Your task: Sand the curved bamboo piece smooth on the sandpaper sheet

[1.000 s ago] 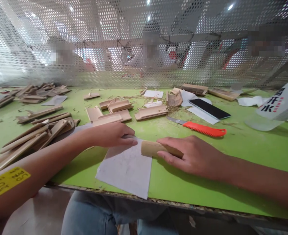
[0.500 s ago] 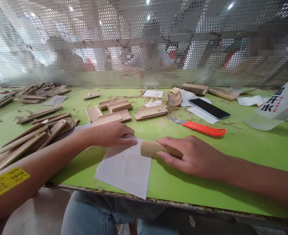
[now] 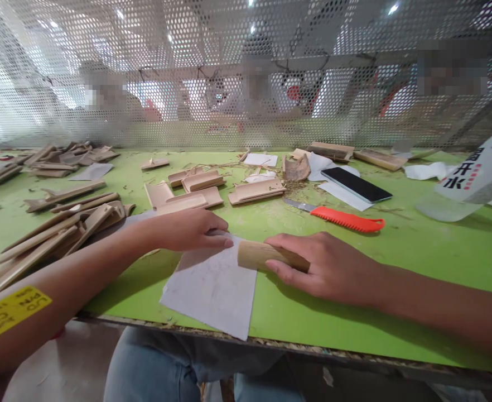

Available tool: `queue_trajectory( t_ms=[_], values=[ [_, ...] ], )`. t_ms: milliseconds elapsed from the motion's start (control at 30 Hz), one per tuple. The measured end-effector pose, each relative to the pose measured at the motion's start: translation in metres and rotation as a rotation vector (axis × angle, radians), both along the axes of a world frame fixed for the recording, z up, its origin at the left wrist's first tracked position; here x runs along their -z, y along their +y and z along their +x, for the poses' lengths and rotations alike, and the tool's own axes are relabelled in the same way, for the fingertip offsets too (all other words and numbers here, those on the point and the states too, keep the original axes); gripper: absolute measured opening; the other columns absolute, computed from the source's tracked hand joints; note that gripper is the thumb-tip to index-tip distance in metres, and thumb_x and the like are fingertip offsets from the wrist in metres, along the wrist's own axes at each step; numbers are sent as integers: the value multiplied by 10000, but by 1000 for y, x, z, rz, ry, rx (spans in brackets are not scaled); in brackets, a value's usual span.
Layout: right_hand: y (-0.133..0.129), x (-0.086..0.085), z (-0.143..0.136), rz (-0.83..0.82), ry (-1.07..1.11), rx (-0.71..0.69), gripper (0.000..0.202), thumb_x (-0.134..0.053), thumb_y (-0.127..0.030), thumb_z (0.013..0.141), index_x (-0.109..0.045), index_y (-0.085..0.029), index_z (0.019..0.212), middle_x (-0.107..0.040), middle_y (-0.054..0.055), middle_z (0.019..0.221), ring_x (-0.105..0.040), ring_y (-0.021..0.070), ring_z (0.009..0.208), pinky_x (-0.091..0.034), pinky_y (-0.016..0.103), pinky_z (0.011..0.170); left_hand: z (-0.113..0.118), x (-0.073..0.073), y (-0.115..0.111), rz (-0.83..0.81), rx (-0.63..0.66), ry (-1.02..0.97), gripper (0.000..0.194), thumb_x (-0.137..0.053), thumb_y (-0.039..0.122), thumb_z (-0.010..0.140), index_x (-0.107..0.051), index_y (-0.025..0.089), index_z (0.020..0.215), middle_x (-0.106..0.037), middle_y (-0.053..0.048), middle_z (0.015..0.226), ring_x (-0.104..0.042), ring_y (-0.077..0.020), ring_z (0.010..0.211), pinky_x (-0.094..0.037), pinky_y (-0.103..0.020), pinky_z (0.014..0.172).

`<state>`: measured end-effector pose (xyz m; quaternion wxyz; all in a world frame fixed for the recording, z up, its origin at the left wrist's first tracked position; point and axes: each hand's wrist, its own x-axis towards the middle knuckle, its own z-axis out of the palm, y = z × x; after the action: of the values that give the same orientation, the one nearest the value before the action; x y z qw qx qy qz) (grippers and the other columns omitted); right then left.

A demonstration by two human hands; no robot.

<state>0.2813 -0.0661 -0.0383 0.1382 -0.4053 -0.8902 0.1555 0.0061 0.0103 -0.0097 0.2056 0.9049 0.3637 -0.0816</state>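
My right hand [image 3: 313, 262] is wrapped over a split piece of bamboo [image 3: 252, 254], thumb on the near side. The bamboo's left end rests over the right edge of a pale grey sheet of sandpaper [image 3: 212, 290], which lies at the table's front edge. At the sheet's far edge, my left hand [image 3: 198, 230] is closed on it, with the thumb pointing right and the other fingers curled and partly hidden. The two hands are a short way apart. Beyond my right hand lies a knife with an orange handle [image 3: 346, 219], its blade pointing left.
Several bamboo pieces [image 3: 256, 191] lie across the green table [image 3: 417, 268], with a heap [image 3: 49, 240] by my left forearm. A black phone [image 3: 357, 184] lies on paper. At the right stands a clear bottle [image 3: 463, 187]. A perforated screen [image 3: 212, 100] separates people beyond.
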Motion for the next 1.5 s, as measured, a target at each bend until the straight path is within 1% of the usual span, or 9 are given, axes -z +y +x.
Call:
queue_trajectory(
  t_ms=[233, 533, 800, 967, 1333, 1500],
  values=[
    [1, 0, -1, -9, 3, 8, 296, -526, -431, 1010, -691, -195, 1080, -699, 7, 753, -546, 148, 589, -301, 295, 559, -1, 0, 0, -2, 3, 1, 453, -430, 580, 994, -529, 208, 755, -543, 10, 669, -472, -134, 603, -287, -298, 553],
    [-1, -3, -2, -42, 0, 9, 298, -533, -425, 1002, -692, -184, 1072, -653, -5, 693, -484, 130, 537, -287, 281, 545, 0, -1, 0, 4, -10, 10, 445, -442, 574, 988, -524, 209, 747, -536, 14, 666, -472, -135, 611, -285, -301, 558],
    [-1, -6, -2, -55, 1, 6, 306, -520, -426, 1005, -685, -179, 1078, -662, 5, 709, -496, 136, 551, -296, 278, 550, 2, -3, -2, 1, 2, -9, 440, -451, 560, 985, -514, 204, 734, -528, 15, 658, -462, -129, 598, -284, -294, 560],
    [-1, -9, -2, -82, -4, 14, 292, -531, -418, 999, -690, -185, 1074, -666, 7, 714, -504, 139, 553, -295, 279, 549, 1, -2, -1, -8, -4, -13, 457, -445, 584, 984, -546, 204, 752, -551, 7, 667, -464, -137, 602, -274, -300, 554],
    [-1, -8, -2, -109, -18, 21, 319, -517, -437, 1006, -678, -178, 1097, -667, 11, 747, -516, 145, 587, -294, 278, 561, 2, -1, -1, -18, -5, -18, 452, -443, 575, 992, -519, 205, 742, -534, 15, 664, -469, -131, 601, -294, -295, 566],
    [0, -7, -2, -112, -18, 26, 313, -526, -440, 1001, -679, -180, 1084, -654, 6, 722, -502, 144, 571, -278, 282, 551, 3, -2, -2, -14, -12, -13, 445, -454, 563, 989, -510, 204, 732, -522, 18, 650, -460, -128, 592, -285, -297, 567]
  ],
)
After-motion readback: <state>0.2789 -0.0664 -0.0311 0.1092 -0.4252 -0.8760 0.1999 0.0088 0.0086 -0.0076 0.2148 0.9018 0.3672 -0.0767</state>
